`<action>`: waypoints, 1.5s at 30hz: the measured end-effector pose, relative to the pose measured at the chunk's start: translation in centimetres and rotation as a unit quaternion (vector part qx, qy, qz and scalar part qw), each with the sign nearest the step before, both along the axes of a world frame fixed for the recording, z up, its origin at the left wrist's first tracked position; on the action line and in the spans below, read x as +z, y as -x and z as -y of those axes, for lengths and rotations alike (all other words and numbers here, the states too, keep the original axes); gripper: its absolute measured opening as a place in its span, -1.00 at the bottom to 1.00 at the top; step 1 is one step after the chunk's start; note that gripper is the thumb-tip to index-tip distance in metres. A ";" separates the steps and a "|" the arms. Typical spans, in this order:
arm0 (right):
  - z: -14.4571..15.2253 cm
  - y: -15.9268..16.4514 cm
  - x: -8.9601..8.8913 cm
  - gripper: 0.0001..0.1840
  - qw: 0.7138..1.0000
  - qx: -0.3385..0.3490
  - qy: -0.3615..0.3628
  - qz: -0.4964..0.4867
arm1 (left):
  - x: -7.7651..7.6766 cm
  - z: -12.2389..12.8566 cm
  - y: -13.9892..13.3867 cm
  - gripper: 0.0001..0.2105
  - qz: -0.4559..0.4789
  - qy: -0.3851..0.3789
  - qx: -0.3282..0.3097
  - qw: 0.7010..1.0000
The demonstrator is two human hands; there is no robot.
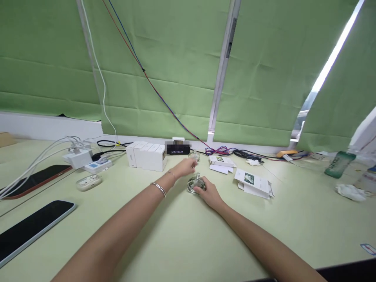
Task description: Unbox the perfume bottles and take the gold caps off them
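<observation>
A small round clear glass bottle (pixel 192 184) with a narrow neck stands upright on the table in front of me. My right hand (pixel 209 192) is wrapped around its right side, thumb across the front. Just beyond it, my left hand (pixel 185 167) is raised near the bottle's neck, with fingers drawn together. What those fingers pinch, if anything, is too small to make out. Behind the left fingertips stands a second clear glass bottle (pixel 194 155), partly hidden by the hand. I cannot tell whether the left hand touches it.
White boxes (pixel 147 156) stand in a row at back left, beside a dark timer display (pixel 178 149). Flattened cartons (pixel 254 182) lie right. Phones (pixel 32 227), an earbud case (pixel 88 182) and chargers (pixel 78 156) are left. Cables (pixel 246 155) run along the back; a green bottle (pixel 340 164) lies far right.
</observation>
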State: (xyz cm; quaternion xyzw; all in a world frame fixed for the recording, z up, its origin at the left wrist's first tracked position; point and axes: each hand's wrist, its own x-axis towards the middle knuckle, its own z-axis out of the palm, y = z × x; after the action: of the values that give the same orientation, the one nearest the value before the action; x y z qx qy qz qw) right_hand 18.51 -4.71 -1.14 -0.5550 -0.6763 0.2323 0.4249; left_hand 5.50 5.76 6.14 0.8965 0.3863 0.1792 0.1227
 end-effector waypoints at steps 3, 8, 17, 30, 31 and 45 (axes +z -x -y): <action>0.0 0.0 0.1 -0.77 1.000 0.001 -0.005 0.006 | -3.4 -1.2 -0.5 -0.77 -0.022 0.019 -0.014 0.999; 0.1 -0.1 0.2 -0.77 1.000 0.000 0.001 0.004 | -1.7 -1.1 0.3 -0.72 -0.023 -0.011 -0.038 0.999; 0.0 -0.1 0.3 -0.64 1.000 -0.002 0.013 0.005 | 2.6 4.7 0.2 -0.66 -0.135 -0.156 -0.116 0.972; 0.1 -0.5 0.3 -0.73 0.999 -0.039 0.018 0.033 | 17.6 4.9 -0.6 -0.69 -0.075 -0.223 -0.068 0.970; 0.2 -0.8 0.4 -0.74 0.998 -0.043 0.019 0.037 | 17.1 4.8 -1.1 -0.71 -0.104 -0.216 -0.085 0.967; -2.0 -8.2 0.5 -0.70 0.982 -0.167 0.025 0.081 | -2.1 -0.7 -2.1 -0.76 -0.190 -0.038 -0.090 0.977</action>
State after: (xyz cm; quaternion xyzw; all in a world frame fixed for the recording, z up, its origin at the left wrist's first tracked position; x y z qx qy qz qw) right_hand 26.73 -2.71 -0.69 -0.6872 -0.6004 0.1295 0.3880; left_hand 7.60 6.49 4.09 0.9491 0.3135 0.0090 0.0283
